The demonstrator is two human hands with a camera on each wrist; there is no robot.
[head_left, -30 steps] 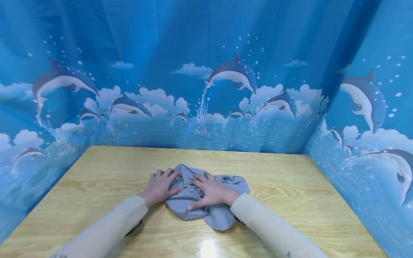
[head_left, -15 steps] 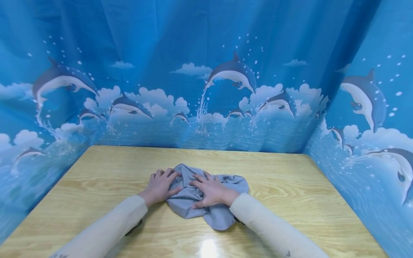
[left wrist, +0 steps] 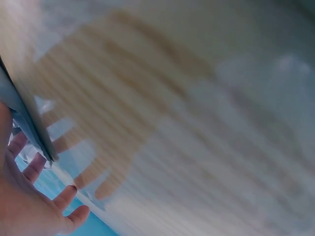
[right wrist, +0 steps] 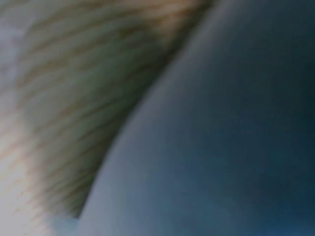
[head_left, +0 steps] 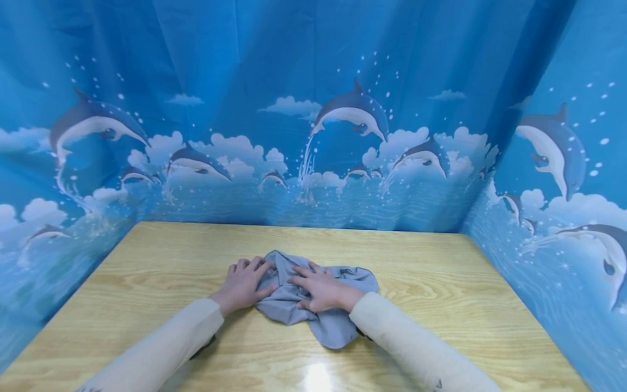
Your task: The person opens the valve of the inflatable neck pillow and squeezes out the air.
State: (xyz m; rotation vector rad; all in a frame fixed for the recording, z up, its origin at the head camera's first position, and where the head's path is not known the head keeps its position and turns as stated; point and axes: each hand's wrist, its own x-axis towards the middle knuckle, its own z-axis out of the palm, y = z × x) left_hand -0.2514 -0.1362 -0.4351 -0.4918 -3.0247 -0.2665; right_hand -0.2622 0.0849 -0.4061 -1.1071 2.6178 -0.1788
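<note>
A crumpled grey cloth (head_left: 338,328) with rounded, piped edges lies bunched on the wooden table in the head view. My left hand (head_left: 241,283) rests at its left side, fingertips on the fabric and thumb at the edge. My right hand (head_left: 323,290) lies across its middle, fingers spread over the folds and thumb drawn in towards them. In the left wrist view, the left hand (left wrist: 34,201) shows its separated fingers beside a strip of the cloth (left wrist: 22,115). The right wrist view is mostly filled by blurred grey cloth (right wrist: 206,142); the right hand is hidden there.
The wood-grain table (head_left: 161,256) spreads out around the cloth. Blue curtains (head_left: 274,54) printed with dolphins and clouds hang along its back and sides. A bright reflection shines near the table's front.
My right thumb has drawn inwards towards the other fingers, and the cloth's near left edge has moved up with it. The left hand has stayed nearly still.
</note>
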